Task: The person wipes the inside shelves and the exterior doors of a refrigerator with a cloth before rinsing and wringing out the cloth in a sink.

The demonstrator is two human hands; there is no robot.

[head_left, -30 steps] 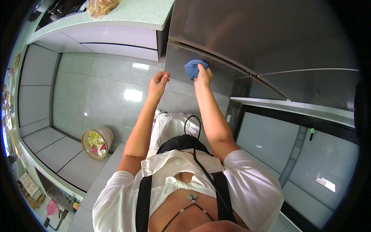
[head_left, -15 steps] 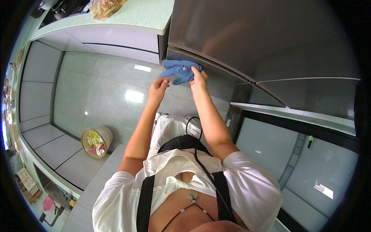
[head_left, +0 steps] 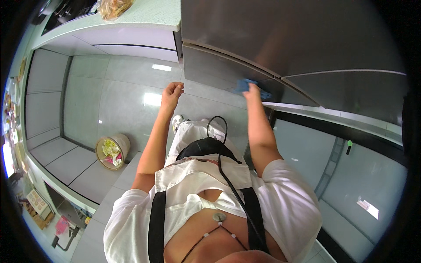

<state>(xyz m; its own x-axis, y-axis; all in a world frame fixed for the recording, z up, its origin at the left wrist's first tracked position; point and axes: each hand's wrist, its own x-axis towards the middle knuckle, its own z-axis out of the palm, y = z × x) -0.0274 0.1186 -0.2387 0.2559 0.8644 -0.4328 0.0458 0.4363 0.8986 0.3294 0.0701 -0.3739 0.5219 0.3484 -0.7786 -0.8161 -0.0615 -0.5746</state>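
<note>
My right hand is closed on a crumpled blue cloth and presses it against the lower front of a dark grey, glossy refrigerator. Part of the cloth sticks out on either side of the fingers. My left hand hangs in the air over the floor, left of the refrigerator, with its fingers loosely curled together. Nothing shows in it.
A bin with scraps in it stands on the grey tiled floor at the left. A pale counter with a plastic bag adjoins the refrigerator. Frosted glass doors lie to the right. A black cable hangs before my chest.
My right hand has carried the blue cloth rightward onto the refrigerator's lower front. My left hand has come away from the cloth, a little to the left. The view has shifted slightly.
</note>
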